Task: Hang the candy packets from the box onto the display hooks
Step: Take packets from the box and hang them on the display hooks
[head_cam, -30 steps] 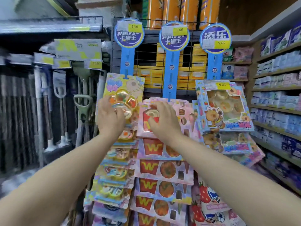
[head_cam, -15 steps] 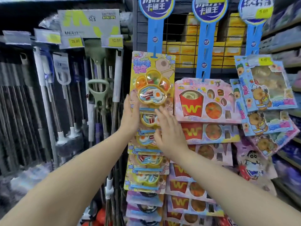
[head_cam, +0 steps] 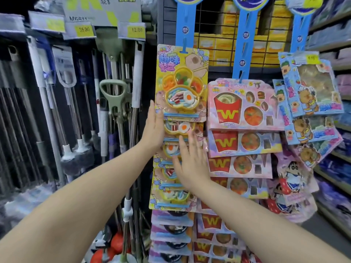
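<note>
Status: both hands are flat against the yellow packet column, nothing gripped.

- Left hand [head_cam: 154,128]: fingers extended and open, palm pressing the left edge of the column just below the top yellow packet [head_cam: 182,82]. No packet held.
- Right hand [head_cam: 190,164]: fingers spread open, lying on the face of the lower yellow packets [head_cam: 171,186], lower than and to the right of the left fingers. No packet held either.
- The top yellow packet hangs above both sets of fingers from the blue hanging strip [head_cam: 185,25]; its hang slot sits on the strip's hook. More of the same overlap down the strip beneath it.
- Right of the right fingers: pink fries packets [head_cam: 241,105] fill the next strip in a full column. Further right, blue bear packets [head_cam: 313,86], hanging somewhat tilted.
- Left of the left fingers: mops and brooms [head_cam: 114,103], not part of this task.

Judgement: the yellow column looks fully hung; this reads as straightening or squaring the stack rather than hanging. The source box is not in view, so I can't tell how many packets remain. Next step likely to reach back to the box if stock is left.
</note>
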